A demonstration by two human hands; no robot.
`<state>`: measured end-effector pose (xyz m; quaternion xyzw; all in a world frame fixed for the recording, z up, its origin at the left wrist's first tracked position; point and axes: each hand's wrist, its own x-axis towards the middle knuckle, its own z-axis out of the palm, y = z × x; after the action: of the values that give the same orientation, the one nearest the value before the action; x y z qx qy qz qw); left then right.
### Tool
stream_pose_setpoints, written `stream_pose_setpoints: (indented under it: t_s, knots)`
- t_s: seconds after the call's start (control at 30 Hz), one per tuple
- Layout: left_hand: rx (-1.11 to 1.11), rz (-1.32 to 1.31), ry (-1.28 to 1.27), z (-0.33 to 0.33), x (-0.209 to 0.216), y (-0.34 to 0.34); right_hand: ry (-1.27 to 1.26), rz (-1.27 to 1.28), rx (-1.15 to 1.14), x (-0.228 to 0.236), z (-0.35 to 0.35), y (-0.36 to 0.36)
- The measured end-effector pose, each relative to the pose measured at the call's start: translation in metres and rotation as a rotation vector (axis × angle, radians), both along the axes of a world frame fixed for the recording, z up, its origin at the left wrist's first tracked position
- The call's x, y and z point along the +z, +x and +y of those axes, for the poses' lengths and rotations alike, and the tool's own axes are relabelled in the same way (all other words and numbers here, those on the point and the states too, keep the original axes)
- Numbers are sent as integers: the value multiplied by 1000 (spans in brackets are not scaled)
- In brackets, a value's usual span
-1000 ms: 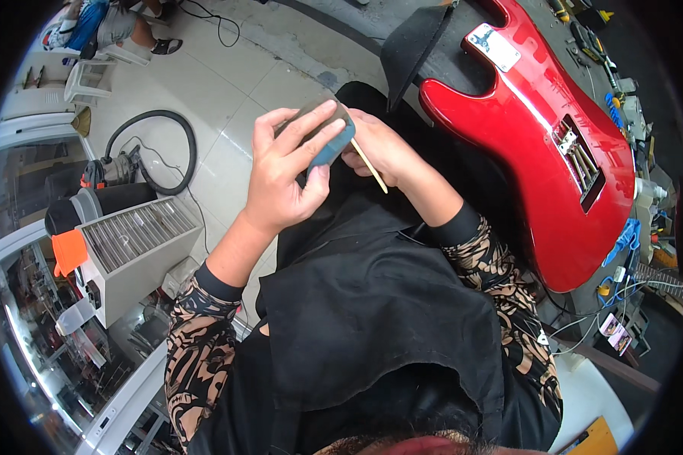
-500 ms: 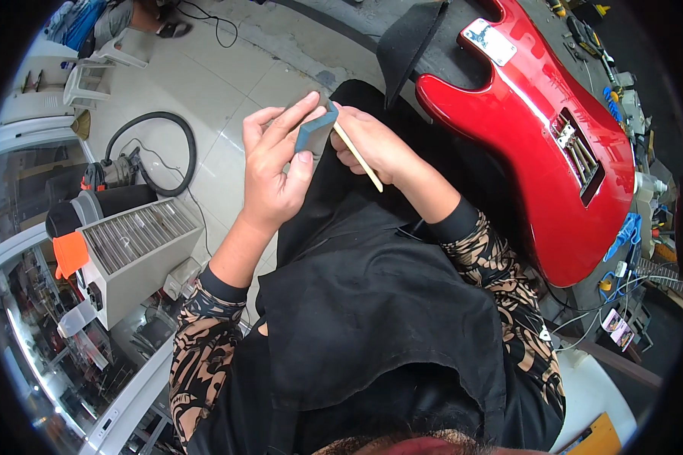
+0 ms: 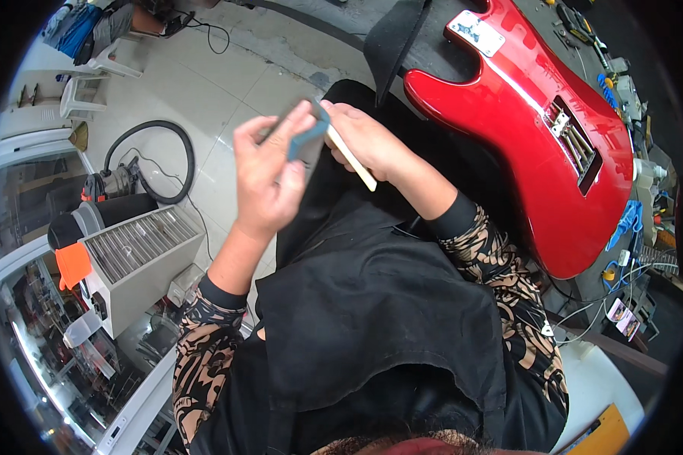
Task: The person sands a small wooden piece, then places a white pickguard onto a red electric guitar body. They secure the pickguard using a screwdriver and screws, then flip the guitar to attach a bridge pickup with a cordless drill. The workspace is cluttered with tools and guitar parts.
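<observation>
Over my lap, my left hand [image 3: 268, 182] is closed on a folded piece of sandpaper [image 3: 309, 139], grey with a blue-green edge. That hand is smeared by motion, and its fingertips press on the sheet. Just right of it, my right hand [image 3: 370, 144] grips a thin, flat cream-coloured strip [image 3: 354, 161]. The strip's lower end sticks out below the right fingers, slanting down to the right. Its upper end meets the blue-green edge of the sandpaper; whether they touch there I cannot tell.
On the bench at right lies a glossy red electric guitar body [image 3: 524, 144], with a black cone-shaped piece [image 3: 393, 49] beside it. Tools and cables crowd the bench's far edge. At left stand a vacuum cleaner with a black hose [image 3: 192, 155] and a grey slatted box [image 3: 140, 246].
My left hand has shifted slightly left and down with the sandpaper and is now blurred. The right hand keeps its hold on the strip. The whole view has turned a little.
</observation>
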<state>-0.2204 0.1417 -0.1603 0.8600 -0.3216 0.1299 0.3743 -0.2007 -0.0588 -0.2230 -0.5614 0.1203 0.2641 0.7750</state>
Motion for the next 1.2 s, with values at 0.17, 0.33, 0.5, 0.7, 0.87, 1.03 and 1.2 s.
stream_pose_setpoints:
  t_s: [0.17, 0.33, 0.5, 0.7, 0.87, 1.03, 1.2]
  knots:
    - [-91, 70, -5, -8, 2, -22, 38, -86, -78, -10, 9, 3]
    - [-84, -26, 82, 4, -1, -1, -44, -93, -33, -17, 6, 4]
    - [-241, 30, 120, -18, 2, -48, -226, -16, -82, -25, 5, 17]
    - [-117, 362, -391, 17, 9, -35, 19, 28, -255, -53, 0, 29]
    - [337, 743, -1274, 98, -12, -4, 214, -83, -207, -54, -11, 18]
    - [159, 921, -1661, 136, -41, 10, 78, -132, -133, -53, -27, 2]
    - [-134, 939, -1822, 108, -44, 17, -24, -108, -49, -35, -47, -28]
